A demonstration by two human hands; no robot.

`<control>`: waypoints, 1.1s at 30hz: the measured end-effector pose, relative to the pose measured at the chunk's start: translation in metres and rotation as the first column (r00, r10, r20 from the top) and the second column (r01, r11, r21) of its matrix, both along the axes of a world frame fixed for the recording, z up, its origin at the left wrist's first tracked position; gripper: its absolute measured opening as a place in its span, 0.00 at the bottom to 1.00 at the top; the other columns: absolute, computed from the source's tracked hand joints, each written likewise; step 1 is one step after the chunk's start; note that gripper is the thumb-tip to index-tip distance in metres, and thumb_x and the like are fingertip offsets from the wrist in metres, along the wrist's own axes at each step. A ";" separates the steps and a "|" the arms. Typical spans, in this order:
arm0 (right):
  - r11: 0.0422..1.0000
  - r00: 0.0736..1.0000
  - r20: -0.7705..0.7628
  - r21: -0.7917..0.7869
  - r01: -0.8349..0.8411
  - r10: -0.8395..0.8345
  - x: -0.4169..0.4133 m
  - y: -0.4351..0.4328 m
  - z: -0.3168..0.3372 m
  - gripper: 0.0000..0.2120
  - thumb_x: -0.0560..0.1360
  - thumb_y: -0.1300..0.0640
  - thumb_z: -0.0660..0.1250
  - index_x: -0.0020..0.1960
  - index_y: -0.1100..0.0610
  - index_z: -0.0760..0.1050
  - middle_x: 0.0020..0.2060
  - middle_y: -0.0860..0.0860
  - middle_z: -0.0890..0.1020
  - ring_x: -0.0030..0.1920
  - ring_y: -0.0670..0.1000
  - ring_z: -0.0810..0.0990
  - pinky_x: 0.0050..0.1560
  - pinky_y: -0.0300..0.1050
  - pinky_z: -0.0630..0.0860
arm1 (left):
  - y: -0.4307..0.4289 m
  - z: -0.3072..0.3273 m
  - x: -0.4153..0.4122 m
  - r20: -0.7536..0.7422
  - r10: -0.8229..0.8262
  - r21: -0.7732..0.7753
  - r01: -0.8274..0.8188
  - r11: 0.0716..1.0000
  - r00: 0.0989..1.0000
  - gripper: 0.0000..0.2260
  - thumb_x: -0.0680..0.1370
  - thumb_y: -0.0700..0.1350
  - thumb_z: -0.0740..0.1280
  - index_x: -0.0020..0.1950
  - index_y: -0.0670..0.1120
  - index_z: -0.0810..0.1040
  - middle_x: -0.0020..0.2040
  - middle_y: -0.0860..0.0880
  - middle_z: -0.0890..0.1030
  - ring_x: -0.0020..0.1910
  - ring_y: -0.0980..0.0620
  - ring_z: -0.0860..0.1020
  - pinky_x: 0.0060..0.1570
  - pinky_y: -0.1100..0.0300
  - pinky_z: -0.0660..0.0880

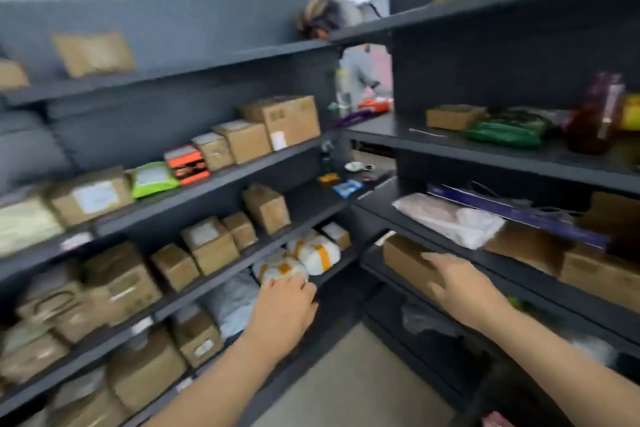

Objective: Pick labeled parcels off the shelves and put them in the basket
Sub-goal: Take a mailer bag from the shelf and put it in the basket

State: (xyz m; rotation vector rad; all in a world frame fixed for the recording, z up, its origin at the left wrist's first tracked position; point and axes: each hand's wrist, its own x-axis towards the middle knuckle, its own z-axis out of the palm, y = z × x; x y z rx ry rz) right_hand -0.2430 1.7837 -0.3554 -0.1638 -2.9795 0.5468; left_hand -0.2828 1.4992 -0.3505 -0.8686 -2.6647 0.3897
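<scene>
Both hands point(282, 308) point(460, 288) at shelf edges point(242, 263); aisle point(346, 378) open.

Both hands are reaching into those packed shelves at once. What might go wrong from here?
The left hand reaches for a white bundle with orange tape that lies tight against a second one; pulling one may drag the other off the shelf edge.

The right hand is at a brown box under a low shelf, so knuckles could knock it.

The picture is blurred, so labels may be misread.
</scene>
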 end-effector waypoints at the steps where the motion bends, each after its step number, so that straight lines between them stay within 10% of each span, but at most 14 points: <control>1: 0.998 0.998 -0.020 0.010 -0.067 0.067 -0.011 -0.027 0.013 0.26 0.77 0.53 0.62 0.74 0.50 0.61 0.66 0.51 0.71 0.65 0.54 0.70 0.61 0.47 0.70 | -0.032 0.012 0.005 -0.027 0.069 0.009 -0.069 0.998 0.997 0.14 0.57 0.54 0.80 0.34 0.51 0.79 0.31 0.51 0.75 0.29 0.51 0.77 0.24 0.56 0.70; 7: 0.918 0.912 -0.114 0.077 -0.388 0.395 -0.048 -0.201 0.074 0.27 0.78 0.52 0.62 0.75 0.49 0.57 0.66 0.48 0.71 0.64 0.51 0.70 0.59 0.43 0.72 | -0.208 0.067 0.062 -0.097 0.487 0.199 -0.463 0.864 0.868 0.14 0.78 0.54 0.60 0.62 0.52 0.74 0.58 0.52 0.75 0.58 0.49 0.74 0.55 0.53 0.71; 14: 0.819 0.778 -0.271 0.082 -0.568 0.567 -0.052 -0.401 0.133 0.32 0.77 0.53 0.64 0.77 0.49 0.51 0.68 0.48 0.70 0.65 0.49 0.70 0.63 0.42 0.70 | -0.387 0.104 0.112 -0.201 0.710 0.314 -0.642 0.700 0.675 0.14 0.60 0.53 0.79 0.41 0.53 0.81 0.35 0.55 0.76 0.31 0.53 0.77 0.26 0.58 0.72; 23: 0.697 0.658 -0.273 0.072 -0.714 0.702 -0.056 -0.634 0.141 0.29 0.78 0.48 0.62 0.76 0.49 0.55 0.70 0.48 0.67 0.68 0.49 0.67 0.68 0.43 0.67 | -0.590 0.122 0.128 -0.232 0.788 0.328 -0.717 0.615 0.570 0.15 0.60 0.54 0.79 0.44 0.53 0.82 0.37 0.54 0.78 0.34 0.52 0.80 0.29 0.57 0.74; 28: 0.634 0.611 -0.230 0.037 -0.773 0.758 -0.062 -0.733 0.143 0.27 0.79 0.50 0.62 0.75 0.49 0.58 0.69 0.51 0.68 0.67 0.51 0.69 0.64 0.44 0.70 | -0.668 0.125 0.135 -0.157 0.826 0.380 -0.739 0.556 0.541 0.15 0.78 0.55 0.60 0.63 0.53 0.73 0.57 0.53 0.74 0.58 0.50 0.74 0.53 0.54 0.70; 33: 0.597 0.573 -0.213 0.066 -0.800 0.791 -0.086 -0.809 0.138 0.26 0.78 0.50 0.62 0.74 0.50 0.60 0.68 0.51 0.70 0.66 0.52 0.70 0.63 0.45 0.70 | -0.732 0.115 0.125 -0.134 0.842 0.438 -0.731 0.523 0.523 0.15 0.77 0.54 0.64 0.61 0.51 0.77 0.53 0.52 0.76 0.53 0.49 0.77 0.48 0.53 0.73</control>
